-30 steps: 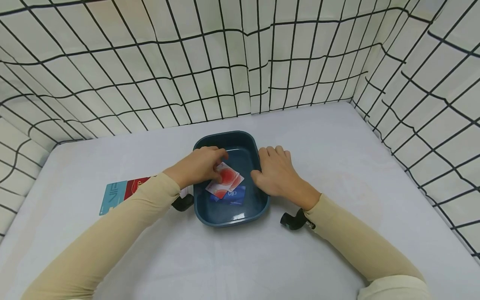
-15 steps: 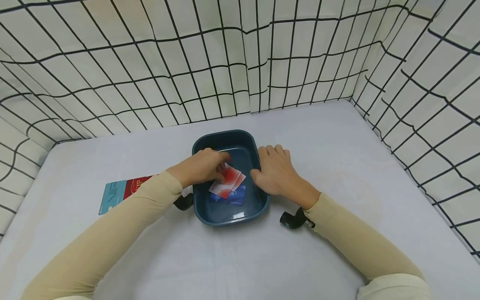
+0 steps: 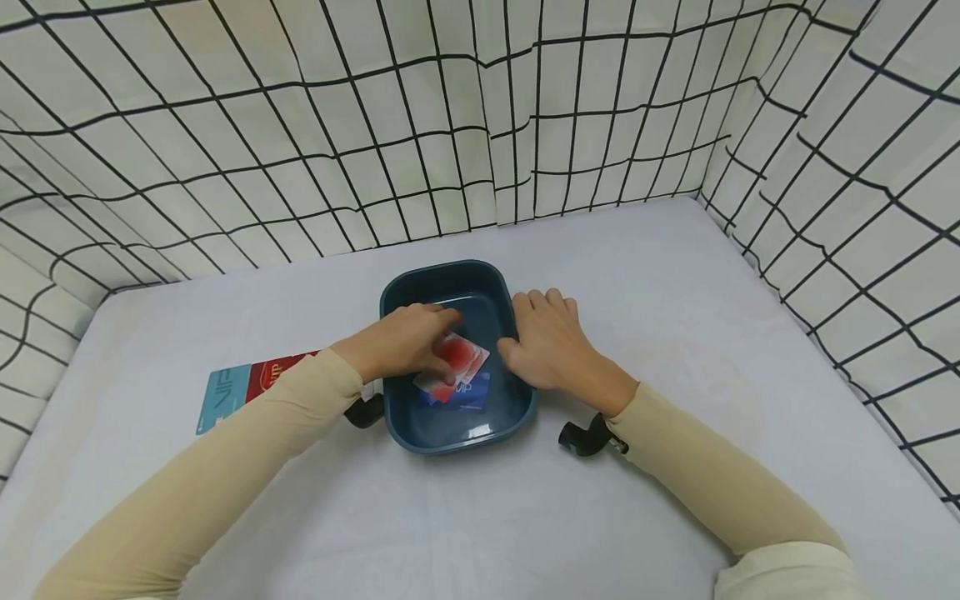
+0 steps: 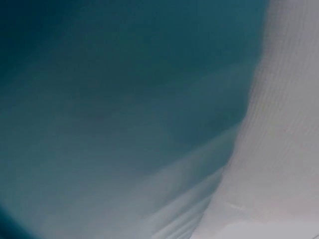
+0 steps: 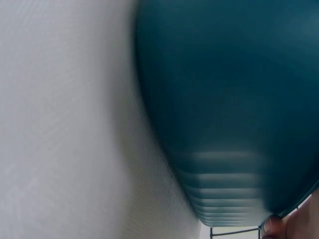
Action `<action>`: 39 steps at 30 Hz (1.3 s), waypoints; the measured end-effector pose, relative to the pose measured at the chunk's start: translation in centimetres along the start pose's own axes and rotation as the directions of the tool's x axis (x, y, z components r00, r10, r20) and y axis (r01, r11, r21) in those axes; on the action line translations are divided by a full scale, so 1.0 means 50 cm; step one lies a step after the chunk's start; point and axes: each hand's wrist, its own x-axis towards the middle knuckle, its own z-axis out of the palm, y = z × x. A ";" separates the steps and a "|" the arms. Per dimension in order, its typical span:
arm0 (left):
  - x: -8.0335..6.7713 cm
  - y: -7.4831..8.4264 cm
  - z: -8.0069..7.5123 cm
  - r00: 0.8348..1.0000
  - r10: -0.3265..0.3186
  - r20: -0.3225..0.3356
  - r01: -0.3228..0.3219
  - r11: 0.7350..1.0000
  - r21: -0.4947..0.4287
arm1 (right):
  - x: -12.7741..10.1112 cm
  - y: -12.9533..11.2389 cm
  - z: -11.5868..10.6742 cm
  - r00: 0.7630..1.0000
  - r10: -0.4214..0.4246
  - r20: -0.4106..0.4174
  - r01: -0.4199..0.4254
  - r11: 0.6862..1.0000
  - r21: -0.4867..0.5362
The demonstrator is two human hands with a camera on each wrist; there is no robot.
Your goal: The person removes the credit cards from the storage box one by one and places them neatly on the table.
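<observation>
On the pale table [image 3: 675, 350], ringed by a grid-patterned cloth screen [image 3: 480, 125], I have the dark blue tray [image 3: 442, 279] sitting near the middle, and I work from it down to the smallest piece. My right hand [image 3: 551, 346] lies over the tray's right rim with fingers fairly straight and thumb hooked toward the inside wall; I judge its job is to keep the tray from sliding, so I would press down rather than squeeze. The right wrist view shows only the tray's outer wall [image 5: 229, 109] and a fingertip at the lower edge, so it adds little.

My left hand [image 3: 401, 342] is inside the tray, fingers curled onto the red-and-white card [image 3: 457, 358], which lies tilted on top of a blue card [image 3: 468, 392] on the tray floor. Whether it pinches an edge or merely presses the face I cannot tell. The left wrist view is a blur of tray wall.

To do this well, I would keep the top card flat, lower it square over the blue one, and lift the fingertips straight up so nothing skids. Two more cards, a light blue card [image 3: 223, 400] and a dark red card [image 3: 273, 375], wait on the table beside my left sleeve.
</observation>
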 end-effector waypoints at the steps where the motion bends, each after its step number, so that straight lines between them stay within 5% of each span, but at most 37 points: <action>1: 0.000 -0.001 -0.001 1.000 0.008 0.013 -0.008 1.000 -0.022 | 0.000 0.000 0.000 1.000 0.000 0.000 0.000 1.000 0.000; 8: -0.008 -0.011 -0.007 0.994 0.097 0.056 -0.090 0.989 -0.116 | 0.001 -0.001 0.002 1.000 -0.002 0.002 0.002 1.000 0.000; 39: -0.003 -0.002 -0.006 0.978 0.034 0.206 -0.019 0.997 -0.077 | 0.001 -0.001 0.001 1.000 0.010 0.021 -0.010 1.000 0.000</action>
